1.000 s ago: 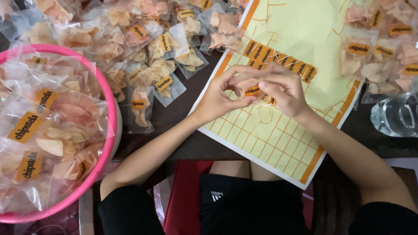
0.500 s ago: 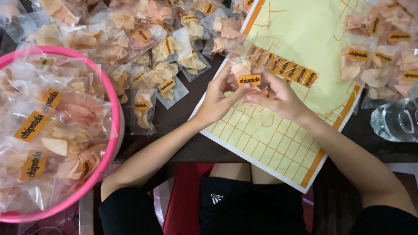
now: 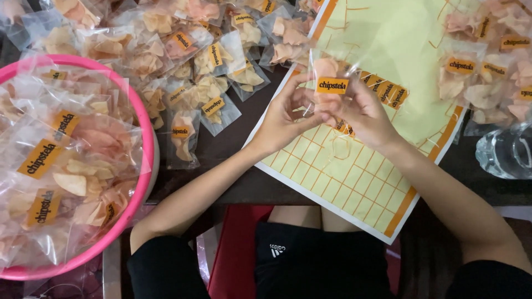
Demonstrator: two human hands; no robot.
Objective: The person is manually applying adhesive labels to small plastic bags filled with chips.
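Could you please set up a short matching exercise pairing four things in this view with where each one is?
Things:
1. small clear chip bag
2. pink basin
3. yellow label sheet
4. loose pile of bags

Places:
A. on the dark table above the basin
B. far left, full of chip bags
C. between left hand and right hand
D. under both hands

Pairs: 1-C, 2-B, 3-D, 4-A

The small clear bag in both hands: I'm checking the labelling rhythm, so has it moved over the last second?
Yes. The small clear bag has risen up the frame, from over the label sheet's grid to above its row of orange stickers.
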